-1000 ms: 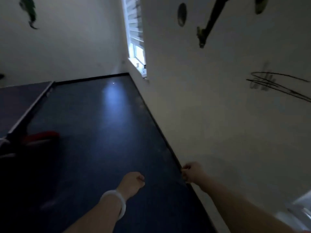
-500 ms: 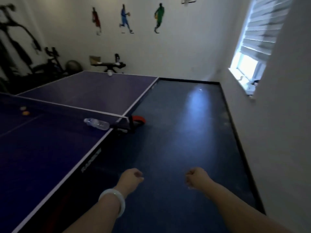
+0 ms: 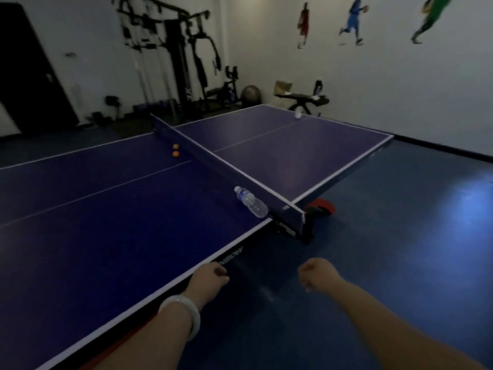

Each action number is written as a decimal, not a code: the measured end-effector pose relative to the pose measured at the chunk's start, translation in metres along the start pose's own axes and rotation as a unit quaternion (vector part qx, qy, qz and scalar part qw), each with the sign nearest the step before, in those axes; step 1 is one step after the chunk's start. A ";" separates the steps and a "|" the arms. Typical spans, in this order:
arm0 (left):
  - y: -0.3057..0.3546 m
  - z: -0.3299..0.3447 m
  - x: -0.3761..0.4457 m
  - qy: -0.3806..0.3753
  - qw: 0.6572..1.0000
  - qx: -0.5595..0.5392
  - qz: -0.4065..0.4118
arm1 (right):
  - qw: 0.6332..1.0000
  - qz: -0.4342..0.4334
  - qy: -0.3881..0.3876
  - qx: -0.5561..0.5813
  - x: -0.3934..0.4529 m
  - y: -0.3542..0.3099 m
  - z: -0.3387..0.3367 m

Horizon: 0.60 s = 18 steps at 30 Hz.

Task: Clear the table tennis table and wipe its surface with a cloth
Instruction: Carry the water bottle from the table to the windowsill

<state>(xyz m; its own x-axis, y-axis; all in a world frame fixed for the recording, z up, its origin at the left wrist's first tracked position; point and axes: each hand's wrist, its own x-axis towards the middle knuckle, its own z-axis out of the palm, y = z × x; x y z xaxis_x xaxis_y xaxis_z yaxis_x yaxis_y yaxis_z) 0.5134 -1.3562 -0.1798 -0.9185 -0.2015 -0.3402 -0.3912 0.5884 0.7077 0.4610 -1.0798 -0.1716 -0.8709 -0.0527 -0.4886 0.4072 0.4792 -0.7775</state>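
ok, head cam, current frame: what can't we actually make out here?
- White object at the table's far end: too small and dim to identify.
- Both the left hand and right hand: fingers curled under, palms hidden; neither visibly holds anything.
- Water bottle by the net: fill level unreadable.
- Table tennis table: near end cut off by the left edge.
- Cloth: none in view.

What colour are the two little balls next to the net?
Both balls are orange, sitting on the blue table beside the net, seen in the head view.
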 end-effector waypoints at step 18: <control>-0.025 -0.099 0.259 -0.006 0.999 0.015 -0.037 | 0.991 -0.002 -0.042 -0.127 0.247 -0.153 0.082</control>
<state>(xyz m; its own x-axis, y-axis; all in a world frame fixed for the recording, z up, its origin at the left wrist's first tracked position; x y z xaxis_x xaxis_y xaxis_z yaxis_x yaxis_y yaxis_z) 0.2800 -1.5005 -0.2241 -0.8862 -0.2359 -0.3987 -0.4561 0.5951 0.6617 0.2059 -1.2377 -0.2056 -0.8414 -0.1227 -0.5262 0.3129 0.6832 -0.6597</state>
